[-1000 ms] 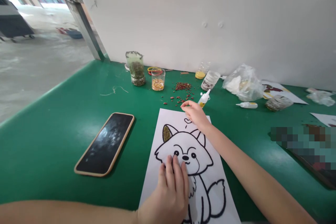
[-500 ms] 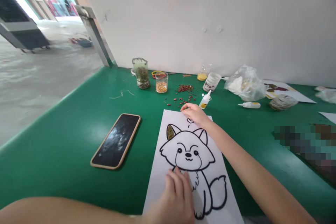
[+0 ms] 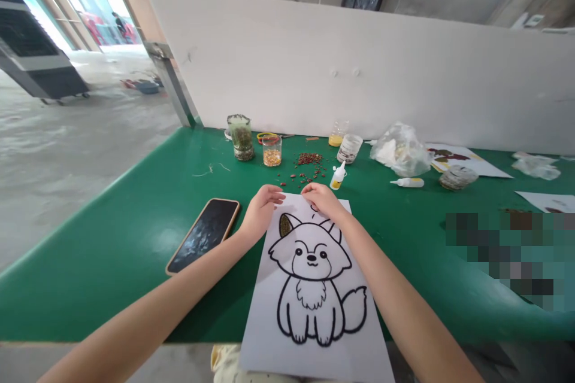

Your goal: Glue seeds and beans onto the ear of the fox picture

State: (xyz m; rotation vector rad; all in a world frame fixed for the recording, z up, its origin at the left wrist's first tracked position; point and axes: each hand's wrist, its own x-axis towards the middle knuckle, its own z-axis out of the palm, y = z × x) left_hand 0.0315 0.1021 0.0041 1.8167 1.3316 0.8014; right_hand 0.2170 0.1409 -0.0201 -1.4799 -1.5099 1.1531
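A white sheet of paper [image 3: 269, 323] carries a black outline drawing of a sitting fox, its left ear filled with greenish-brown grains. The near end of the sheet sticks out past the table's front edge, over my lap. At its far left corner, my left hand [image 3: 265, 206] has its fingers bent over the edge. My right hand [image 3: 324, 200] pinches the same far edge a little to the right, partly covering a small drawn heart. Just beyond my right fingers stands a white glue bottle [image 3: 338, 177]. A phone [image 3: 204, 234] lies left of the sheet, partly behind my left forearm.
Along the back of the green table [image 3: 112, 239] stand a cup of green grains [image 3: 241, 139], a cup of corn kernels [image 3: 272, 152] and a whitish cup [image 3: 349, 149]. Red beans [image 3: 309, 159] lie loose. To the right are a plastic bag [image 3: 399, 149] and another glue bottle [image 3: 408, 182].
My left hand has moved from the middle of the drawing to the sheet's far left corner. My right hand stays at the far edge. The camera view has tilted up.
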